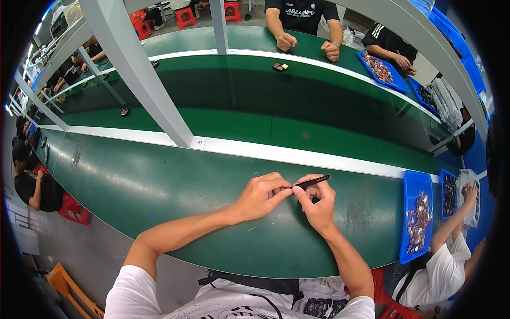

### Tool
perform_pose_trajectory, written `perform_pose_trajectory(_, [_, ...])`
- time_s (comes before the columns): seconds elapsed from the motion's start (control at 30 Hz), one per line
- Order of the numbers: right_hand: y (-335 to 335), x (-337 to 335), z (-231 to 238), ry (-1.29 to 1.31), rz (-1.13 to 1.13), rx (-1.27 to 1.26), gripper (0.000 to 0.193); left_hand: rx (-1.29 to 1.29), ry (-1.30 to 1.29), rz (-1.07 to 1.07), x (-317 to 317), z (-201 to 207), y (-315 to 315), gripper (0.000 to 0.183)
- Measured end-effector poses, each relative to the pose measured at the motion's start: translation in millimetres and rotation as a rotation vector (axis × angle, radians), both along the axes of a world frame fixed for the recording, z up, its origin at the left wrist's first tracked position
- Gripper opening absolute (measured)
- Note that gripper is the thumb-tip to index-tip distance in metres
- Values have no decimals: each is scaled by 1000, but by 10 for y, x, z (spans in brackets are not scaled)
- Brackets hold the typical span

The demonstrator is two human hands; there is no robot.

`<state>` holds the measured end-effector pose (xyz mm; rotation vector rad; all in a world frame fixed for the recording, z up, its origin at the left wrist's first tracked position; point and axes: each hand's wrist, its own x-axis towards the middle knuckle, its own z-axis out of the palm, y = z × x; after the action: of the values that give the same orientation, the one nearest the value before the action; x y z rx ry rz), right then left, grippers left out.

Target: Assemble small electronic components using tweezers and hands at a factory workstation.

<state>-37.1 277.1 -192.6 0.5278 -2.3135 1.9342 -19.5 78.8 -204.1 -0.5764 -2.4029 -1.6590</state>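
Worktop (186, 178), scuffed green, beside belt (239, 119); right hand (320, 210) pinched round black tool (317, 181), left hand (259, 195) pinched, hold unclear.

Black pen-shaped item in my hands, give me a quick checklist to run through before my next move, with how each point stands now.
1. Black pen-shaped item held in the right hand: ok.
2. Left hand brought up to the item's left end: ok.
3. Condition of that left end: cannot tell, the fingers hide it.
4. Both hands above the green bench: ok.
5. Blue tray of small pieces apart from your hands, off to the right: ok.
6. Neighbour's hand apart from yours: ok, it is beyond the tray.
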Motion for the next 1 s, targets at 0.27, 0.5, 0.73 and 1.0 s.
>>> perform_pose_trajectory(0.27, [-7,-6,10,-4,5,8,17,1,14,4,-8,-8,-3,16])
perform_pose_trajectory(0.5, [-2,-28,-6,-8,6,0,17,14,15,6,-22,2,0,16])
perform_pose_trajectory(0.73, [-11,-33,13,-11,6,6,16,4,20,3,-38,5,-4,16])
perform_pose_trajectory(1.0, [20,26,-16,0,5,-1,16,3,31,4,28,-7,20,15])
